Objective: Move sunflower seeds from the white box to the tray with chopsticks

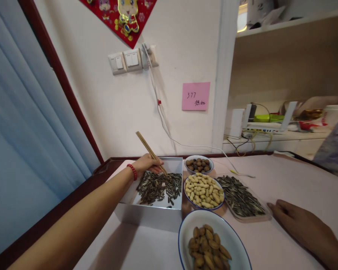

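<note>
My left hand [150, 165], with a red bead bracelet at the wrist, grips a pair of wooden chopsticks [146, 145]. Their lower tips point down into the sunflower seeds [152, 187] spread inside a white open box [154, 215]. Whether a seed is between the tips is too small to tell. My right hand [295, 221] rests on the table at the right, fingers curled and seemingly holding nothing. Its front end is close to the corner of a shallow tray [259, 218] heaped with more sunflower seeds [240, 197].
Between box and tray stand a bowl of peanuts [204, 190], a bowl of round brown nuts [198, 165] and, nearer me, a bowl of almond-shaped nuts [238, 243]. A white cable [191, 145] runs from the wall socket onto the table. A blue curtain [30, 112] hangs left.
</note>
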The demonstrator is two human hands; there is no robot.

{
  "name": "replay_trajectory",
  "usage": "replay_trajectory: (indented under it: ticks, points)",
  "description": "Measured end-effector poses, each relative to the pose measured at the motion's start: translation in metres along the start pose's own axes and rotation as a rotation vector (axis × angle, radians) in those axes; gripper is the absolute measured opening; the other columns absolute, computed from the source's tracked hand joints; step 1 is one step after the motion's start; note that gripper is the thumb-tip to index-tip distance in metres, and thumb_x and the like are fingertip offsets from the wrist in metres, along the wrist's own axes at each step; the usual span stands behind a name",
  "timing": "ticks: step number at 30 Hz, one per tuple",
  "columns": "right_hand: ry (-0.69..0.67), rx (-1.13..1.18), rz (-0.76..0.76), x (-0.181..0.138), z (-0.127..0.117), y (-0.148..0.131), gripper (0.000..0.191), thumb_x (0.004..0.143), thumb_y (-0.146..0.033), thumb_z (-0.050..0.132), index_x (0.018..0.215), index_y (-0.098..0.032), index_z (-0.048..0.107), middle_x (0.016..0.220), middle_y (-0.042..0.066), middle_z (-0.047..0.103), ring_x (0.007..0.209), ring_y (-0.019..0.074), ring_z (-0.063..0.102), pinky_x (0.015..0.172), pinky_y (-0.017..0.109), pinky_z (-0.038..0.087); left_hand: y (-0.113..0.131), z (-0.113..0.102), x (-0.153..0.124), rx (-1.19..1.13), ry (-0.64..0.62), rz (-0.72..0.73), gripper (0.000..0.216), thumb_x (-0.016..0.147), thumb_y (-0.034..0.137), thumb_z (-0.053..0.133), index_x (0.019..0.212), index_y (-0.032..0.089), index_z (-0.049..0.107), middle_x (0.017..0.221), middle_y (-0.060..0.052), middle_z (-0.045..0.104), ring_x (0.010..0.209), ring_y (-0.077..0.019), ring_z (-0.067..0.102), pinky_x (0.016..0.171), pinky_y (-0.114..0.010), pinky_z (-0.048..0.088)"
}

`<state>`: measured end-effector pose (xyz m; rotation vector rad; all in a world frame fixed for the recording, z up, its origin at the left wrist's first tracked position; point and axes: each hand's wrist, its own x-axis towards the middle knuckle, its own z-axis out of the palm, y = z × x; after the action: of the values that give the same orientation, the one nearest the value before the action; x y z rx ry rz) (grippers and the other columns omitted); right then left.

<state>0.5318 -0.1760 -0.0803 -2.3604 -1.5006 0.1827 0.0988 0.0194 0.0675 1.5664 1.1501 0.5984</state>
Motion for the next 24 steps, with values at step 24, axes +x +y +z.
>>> replay_trajectory:
  ticks: [24]
  points:
    - [0.000,0.070,0.016,-0.005,-0.010,-0.012,0.040,0.085,-0.052,0.033,0.061,-0.023,0.044,0.061,-0.001,0.058,0.062,0.0161,0.051,0.053,0.027,0.026,0.097,0.180,0.020,-0.024,-0.240,0.252,0.019,0.076,0.025,0.070,0.081,0.008,0.066,0.068,-0.008,0.069,0.059,-0.0124,0.065,0.056,-0.023,0.053]
